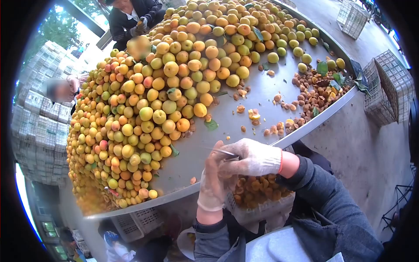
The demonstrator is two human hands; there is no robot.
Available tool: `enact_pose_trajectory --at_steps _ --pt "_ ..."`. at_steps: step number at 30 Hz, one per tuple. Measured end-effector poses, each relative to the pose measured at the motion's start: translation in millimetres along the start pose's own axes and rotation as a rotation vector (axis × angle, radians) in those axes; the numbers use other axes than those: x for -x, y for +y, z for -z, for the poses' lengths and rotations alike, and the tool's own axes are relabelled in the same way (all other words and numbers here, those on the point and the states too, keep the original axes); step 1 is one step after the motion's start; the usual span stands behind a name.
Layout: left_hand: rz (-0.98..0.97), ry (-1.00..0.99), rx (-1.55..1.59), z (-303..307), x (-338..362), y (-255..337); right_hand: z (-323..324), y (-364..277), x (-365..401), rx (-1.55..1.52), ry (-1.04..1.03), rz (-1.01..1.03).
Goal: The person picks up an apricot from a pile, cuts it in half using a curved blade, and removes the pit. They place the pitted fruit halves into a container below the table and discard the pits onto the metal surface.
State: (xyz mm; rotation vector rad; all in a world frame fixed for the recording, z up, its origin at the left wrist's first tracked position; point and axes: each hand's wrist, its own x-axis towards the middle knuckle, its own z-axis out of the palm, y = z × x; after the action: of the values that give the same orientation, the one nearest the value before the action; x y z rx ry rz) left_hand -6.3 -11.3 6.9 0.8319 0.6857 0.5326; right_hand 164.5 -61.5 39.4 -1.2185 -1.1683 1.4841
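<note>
My right hand point(257, 157), in a whitish knit glove with an orange cuff, is closed on a small knife point(226, 152) whose thin blade points left. Close against it is my left hand point(212, 179), also gloved, with its fingers bent up near the blade. Whatever lies between the left fingers is hidden. Both hands are over the near edge of a metal table point(194, 153). Below them stands a crate point(262, 210) of halved apricots point(257, 192). A large heap of whole apricots point(159, 115) covers the table's left and back.
Brown apricot pits point(312, 94) lie along the table's right rim, with leaves and fruit scraps nearby. Plastic crates point(386, 87) stand on the floor at right; stacked crates point(41, 113) rise at left. A co-worker point(131, 19) with gloved hands is across the heap; others are at left.
</note>
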Motion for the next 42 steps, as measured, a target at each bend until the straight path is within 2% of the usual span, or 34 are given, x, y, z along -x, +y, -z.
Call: enact_pose_trajectory --at_steps 1,2,3,4,5,6,7,9,11,12,14,16,18,19,21,22,25,26,27,28,29,30,31,33,34,36,37,39,40,42 --pt "0.003 0.001 0.005 3.7 -1.5 -8.2 -3.1 7.6 -4.1 0.158 0.043 0.079" --pt "-0.076 0.046 -0.169 6.9 -5.3 -15.4 -3.3 6.7 -5.1 0.161 0.041 0.074" --pt "-0.153 0.093 -0.343 8.9 -6.5 -20.4 -3.5 4.3 -4.9 0.107 0.162 0.112" --pt "-0.147 0.097 -0.338 11.0 -6.1 -22.3 -4.6 1.0 -4.1 0.050 0.283 0.148" --pt "-0.022 0.098 -0.107 3.0 -6.2 -12.6 -7.6 -7.4 -2.1 -0.228 0.391 0.065" --pt "0.101 0.096 0.124 -1.2 -6.1 -8.0 -1.8 -14.1 4.5 -0.342 0.449 0.080" --pt "0.104 0.094 0.127 -0.1 -7.9 -10.8 5.2 -18.1 9.2 -0.450 0.508 0.102" --pt "0.164 -0.012 0.319 1.9 -12.9 -17.5 1.4 -12.0 -0.6 -0.762 0.717 0.316" --pt "0.168 -0.039 0.308 -4.1 -13.8 -22.2 7.2 -8.5 6.1 -0.931 0.548 0.461" --pt "0.180 -0.065 0.294 -9.3 -15.5 -26.0 5.3 -8.4 8.6 -0.933 0.567 0.467" --pt "0.209 -0.032 0.336 -18.5 -13.4 -23.5 -8.7 -13.0 4.0 -0.564 0.789 0.444" --pt "0.235 0.005 0.379 -22.6 -12.6 -25.6 -12.1 -11.2 6.2 -0.516 0.797 0.466" --pt "0.092 -0.011 0.143 -22.5 -14.1 -30.5 -11.9 -10.1 8.2 -0.468 0.800 0.491" --pt "0.091 -0.011 0.142 -20.4 -16.3 -32.8 -10.9 -9.3 9.4 -0.424 0.750 0.523" --pt "-0.745 -0.032 -1.059 -16.0 -20.2 -37.0 -9.8 -10.8 11.4 -0.336 0.650 0.584" --pt "-0.743 -0.035 -1.061 -16.3 -19.8 -38.0 -10.8 -15.1 14.9 -0.524 0.627 0.458" --pt "-0.707 0.024 -1.027 -28.1 -18.2 -36.3 -13.8 -7.6 10.4 -0.434 0.664 0.562" --pt "-0.225 0.215 -0.402 -43.0 -16.6 -26.8 -14.7 -4.6 7.7 -0.252 0.649 0.591" --pt "0.254 0.375 0.233 -50.2 -15.5 -21.3 -15.0 -4.7 5.7 -0.253 0.648 0.590" --pt "0.255 0.377 0.232 -39.1 -15.7 -30.0 -14.5 -5.2 3.1 -0.277 0.647 0.555" --pt "0.053 0.246 -0.040 -19.6 -16.9 -45.9 -12.6 -5.7 1.0 -0.303 0.646 0.520" --pt "-0.148 0.108 -0.310 -13.8 -16.8 -48.4 -7.8 -5.6 -0.1 -0.573 0.619 0.377" --pt "-0.146 0.108 -0.312 -11.4 -14.7 -48.5 -6.8 -7.7 -6.0 -0.854 0.656 0.283" --pt "-0.202 0.104 -0.773 -23.4 -11.8 -32.7 -0.6 8.7 -14.4 -0.998 0.645 0.307" --pt "-0.203 0.104 -0.772 -21.7 -12.6 -30.6 2.7 15.0 -16.5 -0.997 0.645 0.307" --pt "0.039 0.107 -0.363 -17.5 -13.5 -27.4 6.3 22.7 -17.9 -1.201 0.657 0.244" --pt "0.041 0.105 -0.365 -18.1 -13.0 -27.2 5.5 25.1 -18.1 -1.203 0.659 0.246" --pt "0.198 -0.020 0.347 -23.3 -13.8 -26.9 3.8 22.9 -18.5 -1.243 0.725 0.237" --pt "0.197 -0.020 0.346 -29.4 -17.7 -26.0 1.2 20.3 -16.6 -1.243 0.725 0.238" --pt "0.198 0.503 0.314 -47.7 -26.4 -21.2 -9.7 1.3 -8.6 -0.994 0.845 0.242"
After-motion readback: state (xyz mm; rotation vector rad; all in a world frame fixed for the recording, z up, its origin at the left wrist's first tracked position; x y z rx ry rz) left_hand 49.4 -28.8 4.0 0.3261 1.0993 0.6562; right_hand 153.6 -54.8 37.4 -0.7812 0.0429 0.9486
